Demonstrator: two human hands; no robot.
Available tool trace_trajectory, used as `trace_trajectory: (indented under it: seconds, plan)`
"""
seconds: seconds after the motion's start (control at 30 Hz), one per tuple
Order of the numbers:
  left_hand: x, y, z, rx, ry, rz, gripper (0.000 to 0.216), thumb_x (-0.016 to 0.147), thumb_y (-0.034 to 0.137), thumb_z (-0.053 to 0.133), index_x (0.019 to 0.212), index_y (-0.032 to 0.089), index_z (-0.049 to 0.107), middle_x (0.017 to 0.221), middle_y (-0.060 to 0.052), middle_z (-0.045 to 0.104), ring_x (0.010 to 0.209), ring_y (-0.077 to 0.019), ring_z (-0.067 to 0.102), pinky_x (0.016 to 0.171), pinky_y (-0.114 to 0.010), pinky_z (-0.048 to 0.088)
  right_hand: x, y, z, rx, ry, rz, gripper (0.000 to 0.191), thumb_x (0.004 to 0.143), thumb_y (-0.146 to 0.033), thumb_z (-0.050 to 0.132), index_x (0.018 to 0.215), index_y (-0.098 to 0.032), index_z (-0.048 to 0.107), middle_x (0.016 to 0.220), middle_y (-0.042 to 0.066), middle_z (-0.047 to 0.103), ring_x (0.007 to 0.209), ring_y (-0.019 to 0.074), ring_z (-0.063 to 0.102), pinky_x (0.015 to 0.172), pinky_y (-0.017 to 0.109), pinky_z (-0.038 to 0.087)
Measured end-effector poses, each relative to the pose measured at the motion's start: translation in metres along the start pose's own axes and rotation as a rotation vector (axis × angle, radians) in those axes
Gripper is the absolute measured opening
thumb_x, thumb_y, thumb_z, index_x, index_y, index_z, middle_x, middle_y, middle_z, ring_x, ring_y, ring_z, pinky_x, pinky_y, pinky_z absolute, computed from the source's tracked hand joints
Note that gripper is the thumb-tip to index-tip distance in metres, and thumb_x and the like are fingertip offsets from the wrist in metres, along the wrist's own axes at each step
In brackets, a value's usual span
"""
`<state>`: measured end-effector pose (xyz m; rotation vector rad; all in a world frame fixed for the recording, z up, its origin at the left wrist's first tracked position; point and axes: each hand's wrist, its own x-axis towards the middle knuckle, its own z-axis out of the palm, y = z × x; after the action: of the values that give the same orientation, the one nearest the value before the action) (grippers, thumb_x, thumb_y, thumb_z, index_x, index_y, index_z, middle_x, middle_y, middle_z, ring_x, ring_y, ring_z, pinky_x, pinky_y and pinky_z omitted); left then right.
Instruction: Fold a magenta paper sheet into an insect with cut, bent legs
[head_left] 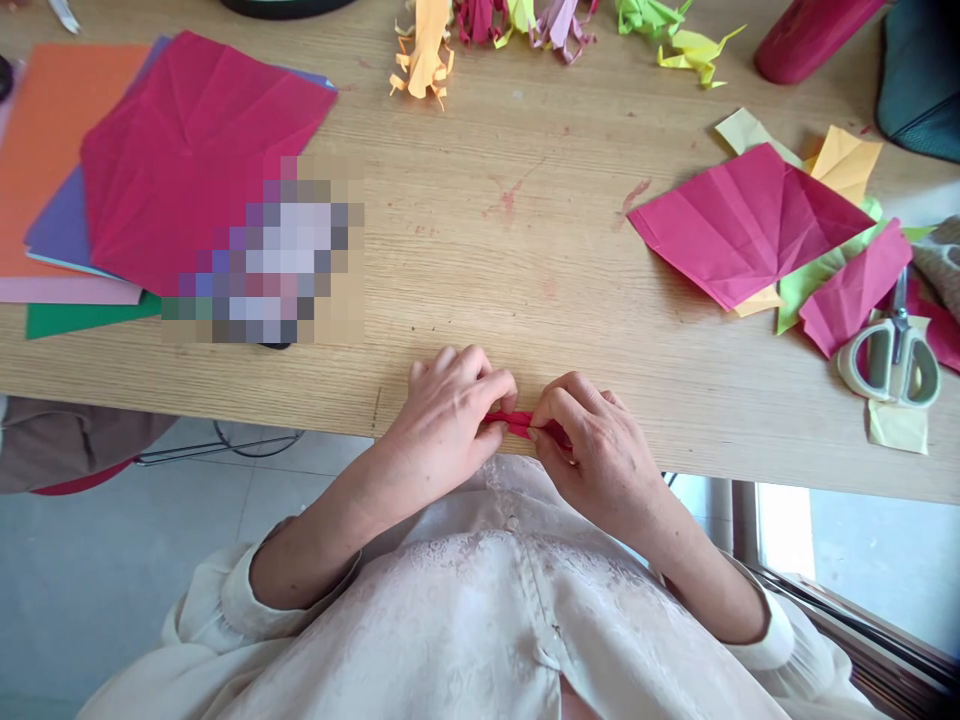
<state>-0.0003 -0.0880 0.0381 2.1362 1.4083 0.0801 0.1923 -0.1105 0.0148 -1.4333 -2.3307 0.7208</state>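
Note:
A small strip of folded red paper (516, 424) is pinched between my two hands just over the table's near edge. My left hand (456, 405) grips its left end between thumb and forefinger. On the other end, my right hand (596, 435) has thumb and fingers closed, and they hide most of that side. Only a short creased stretch of the paper shows in the gap between the hands.
Coloured sheets with a creased magenta sheet (195, 150) on top lie at left, beside a pixelated area (285, 260). Folded paper figures (427, 50) line the back. At right are scissors (891, 350), a creased magenta piece (750, 225), paper scraps and a red cylinder (814, 40).

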Motion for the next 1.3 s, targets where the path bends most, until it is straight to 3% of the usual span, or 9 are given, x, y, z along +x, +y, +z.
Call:
trace_trajectory:
  seconds: [0.3,0.5,0.63,0.73,0.87,1.03,1.3]
  plan:
    - [-0.003,-0.008,0.012,-0.099,0.13,0.123,0.015,0.092,0.009,0.057,0.084,0.02,0.064,0.092,-0.001,0.061,0.096,-0.0194,0.054,0.083,-0.037,0.038,-0.001,0.0,0.0,0.004,0.012,-0.007,0.015,0.091,-0.01,0.052,0.081,-0.02,0.053,0.089,0.002,0.057,0.071,0.0144,0.051,0.069,0.032,0.033]
    - [-0.01,-0.01,0.029,-0.044,0.285,0.353,0.02,0.099,0.01,0.048,0.093,0.017,0.067,0.093,-0.004,0.066,0.086,-0.0156,0.058,0.079,-0.032,0.048,0.0,0.0,0.001,-0.002,0.023,-0.016,0.014,0.092,-0.011,0.051,0.082,-0.02,0.054,0.089,0.003,0.057,0.074,0.0157,0.053,0.069,0.032,0.033]
    - [-0.024,-0.022,0.045,0.113,0.435,0.523,0.023,0.1,0.014,0.05,0.114,0.017,0.068,0.116,-0.006,0.074,0.1,-0.0204,0.065,0.085,-0.036,0.053,0.0,-0.001,0.002,-0.026,0.03,-0.018,0.016,0.093,-0.011,0.048,0.081,-0.02,0.053,0.088,0.003,0.057,0.071,0.0153,0.051,0.069,0.033,0.032]
    - [-0.035,-0.032,0.053,0.149,0.362,0.532,0.038,0.101,0.013,0.046,0.135,0.021,0.06,0.136,-0.006,0.066,0.121,-0.0211,0.063,0.103,-0.038,0.051,0.0,-0.001,0.001,-0.039,0.02,-0.013,0.016,0.094,-0.012,0.048,0.081,-0.021,0.052,0.088,0.004,0.057,0.07,0.0157,0.051,0.068,0.033,0.032]
    - [-0.044,-0.037,0.057,0.247,0.328,0.499,0.052,0.101,0.014,0.044,0.152,0.027,0.044,0.148,-0.004,0.056,0.137,-0.0218,0.053,0.114,-0.04,0.042,0.0,-0.002,0.002,-0.04,0.013,-0.002,0.015,0.094,-0.013,0.049,0.081,-0.021,0.051,0.087,0.003,0.057,0.072,0.0162,0.052,0.069,0.033,0.033]
    - [-0.047,-0.037,0.057,0.425,0.232,0.491,0.052,0.103,0.019,0.043,0.154,0.021,0.039,0.156,-0.008,0.045,0.148,-0.0237,0.039,0.125,-0.045,0.024,0.0,-0.001,0.001,-0.034,0.021,-0.001,0.015,0.095,-0.013,0.049,0.083,-0.021,0.051,0.088,0.004,0.058,0.072,0.0159,0.052,0.07,0.034,0.036]
    - [-0.048,-0.034,0.055,0.455,0.231,0.482,0.052,0.102,0.025,0.05,0.153,0.022,0.041,0.155,-0.01,0.048,0.146,-0.0262,0.042,0.125,-0.056,0.017,-0.02,0.014,0.004,0.132,0.179,-0.078,0.012,0.096,-0.012,0.055,0.103,-0.021,0.059,0.098,0.007,0.064,0.086,0.018,0.061,0.073,0.035,0.048]
